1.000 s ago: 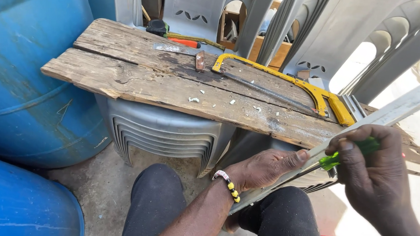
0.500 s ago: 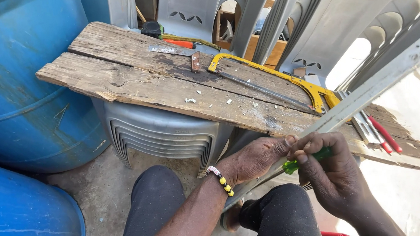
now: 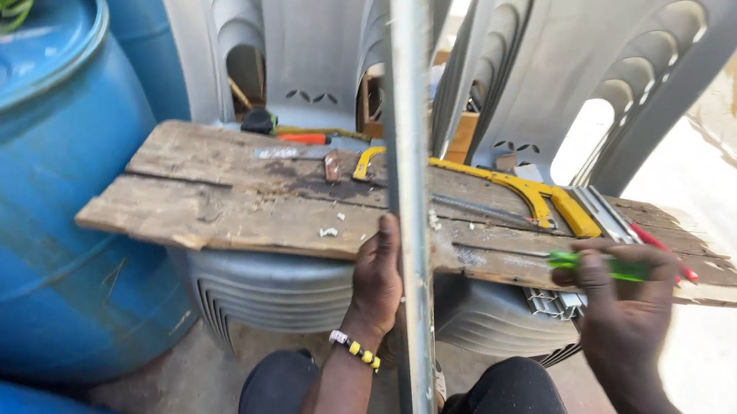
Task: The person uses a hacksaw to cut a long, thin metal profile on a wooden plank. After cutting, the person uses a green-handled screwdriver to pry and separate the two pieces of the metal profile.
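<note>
Blue drums: two big blue plastic drums fill the left side, one far with a plant leaf on its lid, one near at the bottom corner.
Chairs: grey plastic chairs stand at the far side; another grey plastic chair lies under the board as its support.
Board: a weathered, cracked wooden board runs from left to right across the middle, with pale chips scattered on it.
Metal strip: a long, flat, silvery-grey metal strip, dull and scuffed, stands nearly upright in the centre, crossing the board's near edge and reaching past the top of the view.
Hacksaw: a yellow-framed hacksaw lies on the board, right of the strip.
Left hand: the left hand, a beaded band at its wrist, is closed around the strip at the board's near edge.
Right hand: the right hand, near right, is closed on a green-handled tool; its tip is too blurred to tell.
Small items: an orange-handled tool lies at the board's far edge.
</note>
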